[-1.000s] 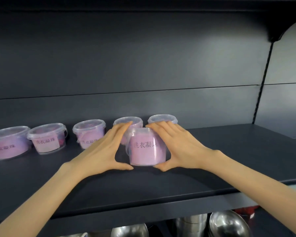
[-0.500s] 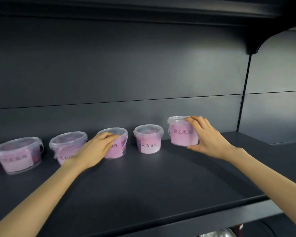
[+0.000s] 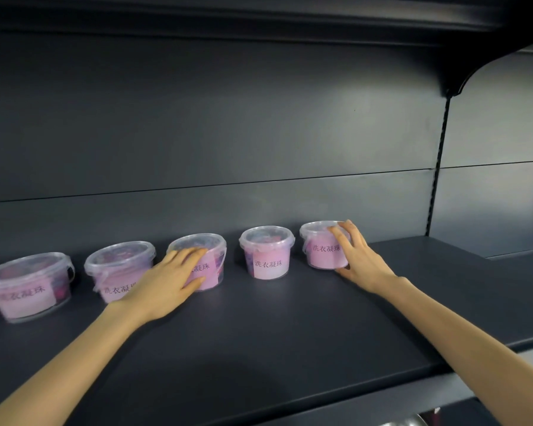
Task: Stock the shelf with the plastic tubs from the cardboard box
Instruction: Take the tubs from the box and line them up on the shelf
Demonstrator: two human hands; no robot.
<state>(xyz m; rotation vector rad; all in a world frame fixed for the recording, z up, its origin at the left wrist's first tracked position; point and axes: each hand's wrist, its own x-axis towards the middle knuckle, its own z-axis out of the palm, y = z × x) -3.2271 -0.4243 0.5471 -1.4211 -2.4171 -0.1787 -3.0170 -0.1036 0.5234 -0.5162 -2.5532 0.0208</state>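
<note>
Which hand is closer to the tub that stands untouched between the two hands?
Right, narrowly. The right hand holds the end tub beside the untouched tub; the left hand rests on the tub on its other side.

A shiny metal pot point(image 3: 408, 422) sits below.

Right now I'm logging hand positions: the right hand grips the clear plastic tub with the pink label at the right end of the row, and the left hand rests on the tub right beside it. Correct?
Not quite. The head view shows the left hand on the tub two places along, with an untouched tub between. The right hand does grip the end clear plastic tub with the pink label.
</note>
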